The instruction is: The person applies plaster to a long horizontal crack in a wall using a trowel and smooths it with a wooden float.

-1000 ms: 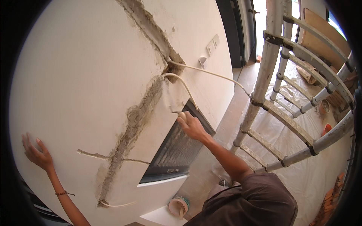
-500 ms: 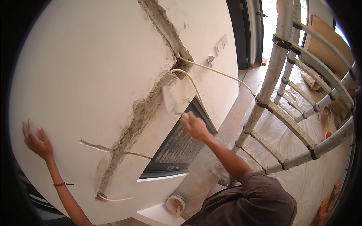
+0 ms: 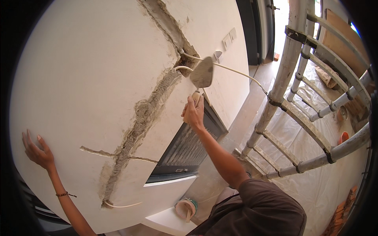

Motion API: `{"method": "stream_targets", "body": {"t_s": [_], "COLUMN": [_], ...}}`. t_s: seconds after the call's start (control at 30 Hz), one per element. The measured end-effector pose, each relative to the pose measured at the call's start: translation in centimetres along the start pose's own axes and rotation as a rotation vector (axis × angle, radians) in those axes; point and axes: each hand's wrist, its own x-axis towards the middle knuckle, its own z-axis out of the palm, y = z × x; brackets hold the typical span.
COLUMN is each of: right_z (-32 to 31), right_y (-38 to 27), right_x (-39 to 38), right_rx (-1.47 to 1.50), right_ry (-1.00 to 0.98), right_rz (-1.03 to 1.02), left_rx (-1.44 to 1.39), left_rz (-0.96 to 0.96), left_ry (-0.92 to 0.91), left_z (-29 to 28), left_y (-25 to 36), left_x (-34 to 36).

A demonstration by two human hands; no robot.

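1. My right hand point(image 3: 193, 112) is closed round the handle of a trowel point(image 3: 202, 74), fingers wrapped over the grip and the metal blade standing up above them.
2. The trowel is in front of the wall point(image 3: 71, 86), right of the spot where two rough channels meet; its blade covers part of the cables there – whether it touches them I cannot tell.
3. My left hand point(image 3: 39, 153) is empty and open, fingers spread, laid against the wall far off to the left. A thin dark bracelet point(image 3: 63, 194) circles that wrist.
4. Between my hands runs the lower groove point(image 3: 145, 114), grey and coarse inside, slanting down to the left, with a thin crosswise cut near its lower part.
5. One white cable point(image 3: 236, 72) leaves the junction and stretches right toward the ladder point(image 3: 281, 70); a short white wire point(image 3: 124, 205) pokes out at the groove's bottom end.
6. Below my right hand is a dark-framed panel point(image 3: 183, 153) set in the wall.
7. Lower down stands a bucket point(image 3: 180, 207) with a stick-like piece in it, and clear plastic sheeting point(image 3: 299, 192) covers the floor beyond the ladder – wrinkled and pale.
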Motion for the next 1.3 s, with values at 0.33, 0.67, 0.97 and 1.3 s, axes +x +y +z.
{"method": "stream_targets", "body": {"t_s": [0.33,0.67,0.97,1.3], "right_z": [3.9,3.9,3.4,-0.4], "right_y": [0.9,1.4,1.3,0.4], "right_x": [-0.7,-2.0,-1.2,-1.2], "right_rx": [0.052,-0.013,0.022,-0.162], "right_ry": [-0.059,-0.043,-0.077,-0.156], "right_rz": [0.178,0.146,0.164,0.315], "left_rx": [-0.023,-0.018,-0.037,-0.044], "left_rz": [0.002,0.005,-0.001,0.006], "left_ry": [0.01,0.016,0.016,0.005], "left_z": [-0.5,-0.8,-0.4,-0.9], "left_y": [1.0,1.1,1.0,1.1], "left_x": [0.4,0.5,0.5,0.2]}}
